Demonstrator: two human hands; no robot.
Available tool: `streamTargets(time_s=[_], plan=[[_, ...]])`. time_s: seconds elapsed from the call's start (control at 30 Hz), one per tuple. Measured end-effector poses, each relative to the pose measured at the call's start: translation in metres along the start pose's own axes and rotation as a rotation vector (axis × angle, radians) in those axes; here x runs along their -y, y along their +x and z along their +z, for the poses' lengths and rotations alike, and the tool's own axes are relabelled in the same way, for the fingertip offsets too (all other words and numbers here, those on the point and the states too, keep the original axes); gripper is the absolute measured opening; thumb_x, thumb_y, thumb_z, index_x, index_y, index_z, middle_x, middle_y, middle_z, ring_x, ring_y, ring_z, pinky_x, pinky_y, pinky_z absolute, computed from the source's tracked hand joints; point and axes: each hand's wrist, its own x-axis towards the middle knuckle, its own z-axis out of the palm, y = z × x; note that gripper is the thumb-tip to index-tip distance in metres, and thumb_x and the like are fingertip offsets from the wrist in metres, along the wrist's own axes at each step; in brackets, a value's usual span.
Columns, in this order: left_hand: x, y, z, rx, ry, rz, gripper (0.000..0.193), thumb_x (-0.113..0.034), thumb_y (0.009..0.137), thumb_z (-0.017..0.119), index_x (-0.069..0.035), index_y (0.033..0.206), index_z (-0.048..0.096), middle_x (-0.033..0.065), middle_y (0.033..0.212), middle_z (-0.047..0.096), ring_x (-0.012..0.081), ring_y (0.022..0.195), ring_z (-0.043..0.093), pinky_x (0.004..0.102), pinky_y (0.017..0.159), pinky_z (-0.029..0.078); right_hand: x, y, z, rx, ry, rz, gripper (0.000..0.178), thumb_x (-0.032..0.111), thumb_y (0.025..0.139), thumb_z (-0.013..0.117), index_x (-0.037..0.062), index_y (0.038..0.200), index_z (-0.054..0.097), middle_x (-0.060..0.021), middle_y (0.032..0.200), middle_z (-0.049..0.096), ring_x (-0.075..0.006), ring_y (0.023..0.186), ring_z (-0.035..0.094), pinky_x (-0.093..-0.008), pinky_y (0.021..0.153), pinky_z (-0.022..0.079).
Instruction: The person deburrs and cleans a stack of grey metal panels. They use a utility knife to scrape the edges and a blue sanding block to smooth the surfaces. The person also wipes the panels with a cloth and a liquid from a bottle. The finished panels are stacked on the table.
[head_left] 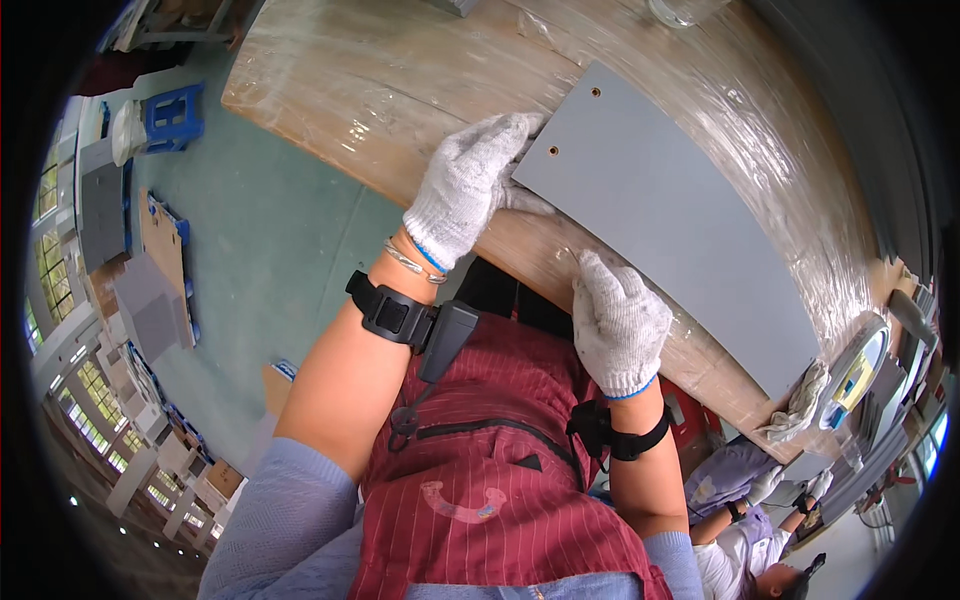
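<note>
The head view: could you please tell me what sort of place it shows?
Probably a workshop or small factory: a flat grey panel lies on a film-wrapped worktable, boards are gathered at left, and a gloved co-worker is at lower right.

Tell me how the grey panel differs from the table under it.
The panel is plain matte grey; the table is brown under shiny clear film. The panel has two small holes near one end; the table shows none. The panel is smaller than the table. Both have broad surfaces.
</note>
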Motion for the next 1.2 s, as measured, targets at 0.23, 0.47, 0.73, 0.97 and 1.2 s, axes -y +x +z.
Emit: streamTargets(time_s=[0.23, 0.47, 0.73, 0.97, 1.2], plan=[[0.005, 0.001, -0.001, -0.005, 0.03, 0.003, 0.058, -0.04, 0.106, 0.042, 0.009, 0.138, 0.048, 0.0228, 0.129, 0.061, 0.0312, 0.112, 0.066, 0.045, 0.079, 0.063, -0.006, 0.004, -0.007, -0.107, 0.054, -0.023, 0.033, 0.005, 0.077, 0.076, 0.0114, 0.109, 0.071, -0.0082, 0.073, 0.061, -0.0277, 0.059, 0.062, -0.0389, 0.054, 0.049], [0.003, -0.002, -0.001, 0.0, 0.236, 0.076, 0.061, -0.042, 0.106, 0.042, 0.009, 0.138, 0.048, 0.0229, 0.128, 0.061, 0.0309, 0.109, 0.067, 0.0442, 0.078, 0.064, -0.014, 0.018, -0.009, -0.31, 0.122, 0.1, 0.03, 0.005, 0.079, 0.075, 0.0122, 0.107, 0.073, -0.0086, 0.073, 0.063, -0.0268, 0.061, 0.064, -0.0357, 0.057, 0.053], [0.004, 0.0, 0.001, -0.059, -0.011, -0.045, 0.058, -0.039, 0.106, 0.043, 0.009, 0.137, 0.048, 0.0228, 0.126, 0.062, 0.0307, 0.108, 0.068, 0.0438, 0.078, 0.064, -0.006, 0.027, -0.009, -0.105, 0.026, -0.024, 0.03, 0.007, 0.077, 0.076, 0.0138, 0.106, 0.073, -0.0072, 0.073, 0.062, -0.0268, 0.06, 0.063, -0.0371, 0.054, 0.051], [0.004, -0.002, 0.0, -0.007, 0.166, 0.077, 0.054, -0.036, 0.105, 0.044, 0.008, 0.137, 0.049, 0.0229, 0.126, 0.062, 0.031, 0.109, 0.067, 0.0448, 0.077, 0.064, -0.018, 0.02, -0.01, -0.244, 0.143, 0.053, 0.029, 0.007, 0.076, 0.076, 0.0118, 0.104, 0.073, -0.0073, 0.072, 0.061, -0.0264, 0.06, 0.063, -0.0369, 0.053, 0.05], [-0.001, 0.001, 0.008, -0.093, 0.002, -0.07, 0.057, -0.038, 0.106, 0.041, 0.008, 0.138, 0.048, 0.023, 0.129, 0.061, 0.0313, 0.11, 0.067, 0.0435, 0.079, 0.063, -0.017, 0.023, -0.012, -0.244, 0.16, 0.109, 0.027, 0.003, 0.078, 0.075, 0.0085, 0.104, 0.071, -0.01, 0.074, 0.064, -0.0286, 0.06, 0.064, -0.0377, 0.055, 0.052]])
